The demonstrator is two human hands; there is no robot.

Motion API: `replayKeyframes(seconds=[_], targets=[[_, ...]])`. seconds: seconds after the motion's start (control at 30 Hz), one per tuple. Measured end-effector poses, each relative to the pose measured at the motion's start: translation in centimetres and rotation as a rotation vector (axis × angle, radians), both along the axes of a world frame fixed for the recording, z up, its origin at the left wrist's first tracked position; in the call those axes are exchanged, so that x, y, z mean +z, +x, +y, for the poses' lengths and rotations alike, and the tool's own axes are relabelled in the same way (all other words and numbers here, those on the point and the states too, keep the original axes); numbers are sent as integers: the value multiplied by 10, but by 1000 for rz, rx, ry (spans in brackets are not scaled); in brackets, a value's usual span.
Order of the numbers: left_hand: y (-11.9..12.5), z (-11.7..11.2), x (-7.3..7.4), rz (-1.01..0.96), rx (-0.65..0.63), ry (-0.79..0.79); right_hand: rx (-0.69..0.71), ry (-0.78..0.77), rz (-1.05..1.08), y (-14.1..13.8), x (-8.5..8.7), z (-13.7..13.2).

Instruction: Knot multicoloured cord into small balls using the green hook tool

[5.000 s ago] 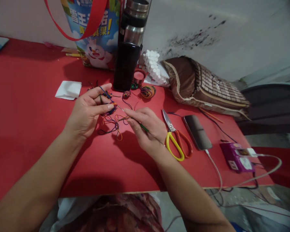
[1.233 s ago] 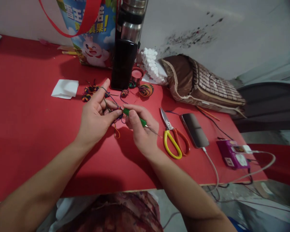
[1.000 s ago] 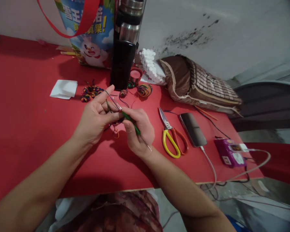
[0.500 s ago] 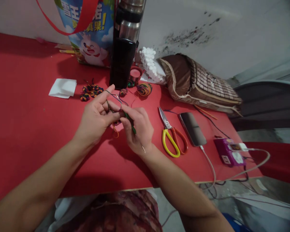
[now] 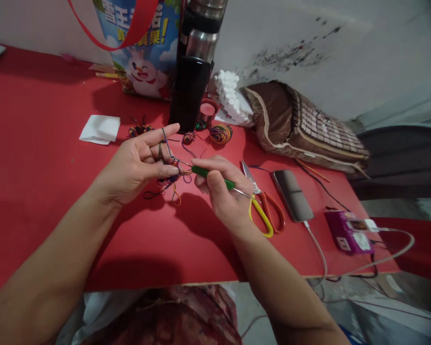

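Observation:
My left hand [image 5: 141, 160] pinches a small piece of multicoloured crochet work [image 5: 170, 179] between thumb and fingers. Its index finger is stretched out with dark blue yarn [image 5: 167, 141] looped over it. My right hand [image 5: 226, 187] is closed round the green handle of a crochet hook [image 5: 200, 170]. The hook's thin metal tip reaches left to the yarn by the left fingertips. Loose yarn loops dangle under the work. Behind lie a small yarn ball [image 5: 188, 138] and a larger one [image 5: 221, 134]. Finished crochet pieces [image 5: 140, 128] are partly hidden behind my left hand.
Scissors [image 5: 266, 211] with yellow and red handles lie beside my right hand, near a phone [image 5: 292, 195] on a cable. A purple box [image 5: 348, 232] stands at the right edge. Along the back are a bag [image 5: 143, 57], a black phone [image 5: 189, 93] propped upright and a brown cushion [image 5: 309, 124].
My right hand has moved right, away from my left hand, and the hook has swung from steep to nearly level. More of the crochet work and its loops now shows.

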State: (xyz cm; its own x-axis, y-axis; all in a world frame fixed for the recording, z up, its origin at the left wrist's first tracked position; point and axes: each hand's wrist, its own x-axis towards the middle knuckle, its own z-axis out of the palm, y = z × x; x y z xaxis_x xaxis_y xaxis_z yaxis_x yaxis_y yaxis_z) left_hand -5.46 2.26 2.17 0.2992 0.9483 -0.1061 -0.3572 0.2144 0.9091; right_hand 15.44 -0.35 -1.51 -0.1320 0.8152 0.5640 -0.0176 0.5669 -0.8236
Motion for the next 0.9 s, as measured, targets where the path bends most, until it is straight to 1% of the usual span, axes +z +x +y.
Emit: replayKeyframes(seconds=[0.13,0.27,0.43,0.6,0.7,0.77,0.9], targets=[[-3,1,0,-25,22,-2,-9,19,-12,3,4,1],[-7,2,0,-16,3,-4,3,38,-11,6,9,3],[-12,2,3,-17,-88,-34,-19,19,-75,11,17,2],[-15,4,4,-21,-176,-44,7,-8,-82,14,24,0],[-15,5,4,-63,-236,-48,33,-9,-66,15,22,1],[-16,5,2,-66,-249,-44,70,-21,-29,17,20,2],[-19,4,-1,0,-277,-27,156,-117,81,19,15,7]])
